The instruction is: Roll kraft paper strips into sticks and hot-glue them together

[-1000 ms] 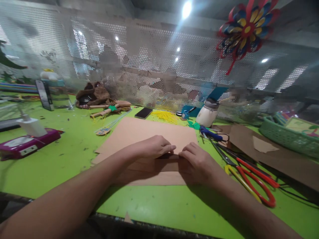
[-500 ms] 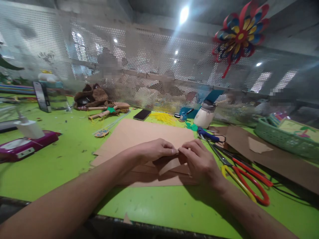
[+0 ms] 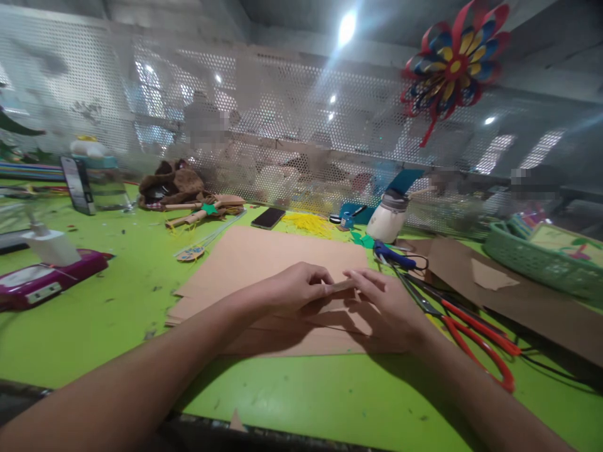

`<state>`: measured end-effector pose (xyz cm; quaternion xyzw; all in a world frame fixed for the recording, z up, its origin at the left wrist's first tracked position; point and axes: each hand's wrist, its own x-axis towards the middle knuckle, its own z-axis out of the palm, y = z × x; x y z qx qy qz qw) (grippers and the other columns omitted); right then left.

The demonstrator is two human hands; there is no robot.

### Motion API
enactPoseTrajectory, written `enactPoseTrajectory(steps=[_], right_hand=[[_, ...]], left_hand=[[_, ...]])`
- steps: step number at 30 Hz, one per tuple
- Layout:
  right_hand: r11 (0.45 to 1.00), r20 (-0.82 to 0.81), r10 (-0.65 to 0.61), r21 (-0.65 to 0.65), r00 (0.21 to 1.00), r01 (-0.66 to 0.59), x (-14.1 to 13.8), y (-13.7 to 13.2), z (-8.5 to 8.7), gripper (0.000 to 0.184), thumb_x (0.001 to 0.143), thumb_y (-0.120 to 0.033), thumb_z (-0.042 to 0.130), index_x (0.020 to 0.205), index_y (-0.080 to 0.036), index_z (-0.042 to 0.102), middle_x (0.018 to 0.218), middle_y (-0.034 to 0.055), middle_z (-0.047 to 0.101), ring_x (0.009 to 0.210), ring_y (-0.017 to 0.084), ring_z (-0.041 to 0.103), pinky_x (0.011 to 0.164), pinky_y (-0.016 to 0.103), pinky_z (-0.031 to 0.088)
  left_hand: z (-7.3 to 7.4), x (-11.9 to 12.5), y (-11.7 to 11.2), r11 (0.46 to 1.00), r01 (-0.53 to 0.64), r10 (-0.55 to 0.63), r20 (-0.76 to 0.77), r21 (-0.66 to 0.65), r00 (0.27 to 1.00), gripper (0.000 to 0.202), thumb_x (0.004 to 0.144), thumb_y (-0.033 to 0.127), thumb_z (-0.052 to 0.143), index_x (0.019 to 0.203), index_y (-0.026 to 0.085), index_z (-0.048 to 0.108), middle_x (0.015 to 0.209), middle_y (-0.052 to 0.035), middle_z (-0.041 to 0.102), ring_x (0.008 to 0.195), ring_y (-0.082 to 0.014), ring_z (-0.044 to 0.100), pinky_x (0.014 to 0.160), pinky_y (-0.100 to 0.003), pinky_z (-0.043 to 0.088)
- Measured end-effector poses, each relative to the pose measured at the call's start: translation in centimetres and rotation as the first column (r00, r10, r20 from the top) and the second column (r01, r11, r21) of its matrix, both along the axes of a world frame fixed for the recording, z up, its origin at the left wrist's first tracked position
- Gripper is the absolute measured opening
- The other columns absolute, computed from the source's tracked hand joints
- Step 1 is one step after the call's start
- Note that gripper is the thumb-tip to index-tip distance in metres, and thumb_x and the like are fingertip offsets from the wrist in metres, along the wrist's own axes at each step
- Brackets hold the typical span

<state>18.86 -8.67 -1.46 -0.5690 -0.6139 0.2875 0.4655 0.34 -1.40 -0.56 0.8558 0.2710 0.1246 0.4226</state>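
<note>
Above a stack of light-brown paper sheets, a small narrow piece of brown paper spans the gap between my hands. My left hand is closed, pinching the piece's left end between thumb and fingers. My right hand holds the other end with its fingertips, its fingers bent over it. Part of the piece is hidden by the fingers. Scissors with red and yellow handles lie just right of my right hand, partly behind my forearm. A blue-handled tool lies beyond them.
On the green table are a purple power strip with a white charger, a dark phone, yellow shreds, a white jar, brown cardboard and a green basket. A paper flower hangs above, before a perforated screen.
My right hand has shifted slightly right and its fingers have straightened, showing more of the paper piece between the hands. My left hand stays nearly in place.
</note>
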Motion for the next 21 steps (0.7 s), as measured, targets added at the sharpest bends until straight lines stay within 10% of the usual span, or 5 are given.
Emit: enactPoseTrajectory(steps=[10,21], right_hand=[[0.999,-0.041,-0.024,0.044,0.999,0.026,-0.2,-0.09,0.04,0.031,0.075,-0.043,0.062,0.061,-0.016,0.062,0.057,0.0006,0.056,0.058,0.015,0.05,0.055,0.026,0.041],[0.99,-0.103,0.131,0.073,0.986,-0.124,0.52,0.21,-0.84,0.023,0.072,-0.031,0.069,0.091,-0.018,0.07,0.091,0.0068,0.071,0.083,0.021,0.065,0.075,0.033,0.051]], left_hand=[[-0.26,0.28,-0.37,0.892,-0.082,0.086,0.011,0.444,0.996,0.026,0.087,0.036,0.044,0.096,0.019,0.061,0.082,-0.0035,0.066,0.066,-0.0133,0.055,0.057,-0.023,0.036],[0.08,0.15,-0.61,0.879,-0.058,0.044,0.04,0.474,0.998,0.022,0.087,0.034,0.047,0.097,0.02,0.062,0.087,-0.0038,0.068,0.071,-0.0132,0.056,0.06,-0.023,0.038]])
